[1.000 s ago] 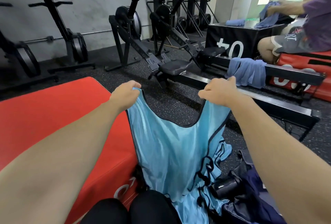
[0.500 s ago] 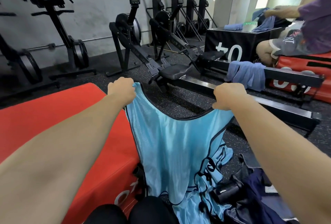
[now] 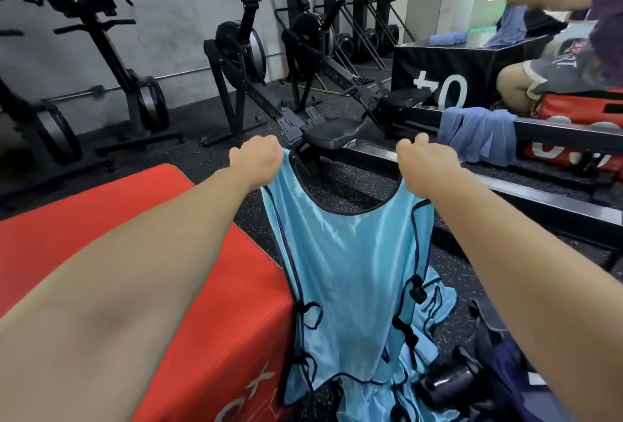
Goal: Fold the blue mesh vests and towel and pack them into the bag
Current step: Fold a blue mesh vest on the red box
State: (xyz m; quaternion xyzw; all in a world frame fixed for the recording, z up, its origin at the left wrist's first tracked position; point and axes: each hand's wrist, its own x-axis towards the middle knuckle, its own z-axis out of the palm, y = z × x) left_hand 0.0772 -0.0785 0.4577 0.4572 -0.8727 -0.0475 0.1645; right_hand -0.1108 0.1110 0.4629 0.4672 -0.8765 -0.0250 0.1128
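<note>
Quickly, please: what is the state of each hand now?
Left hand: grips one shoulder of the blue mesh vest.
Right hand: grips the other shoulder.

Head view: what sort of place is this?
Probably a gym: rowers stand along the wall, a black jump box sits at right, and the floor is speckled rubber. The left hand and right hand grip a mesh vest.

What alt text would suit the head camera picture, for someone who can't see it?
Two outstretched arms hold a light blue mesh vest up by its shoulders, left hand and right hand each gripping one, above a gym floor. A red padded box sits to the left, rowing machines stand behind, and a blue towel hangs over one rower's rail.
</note>
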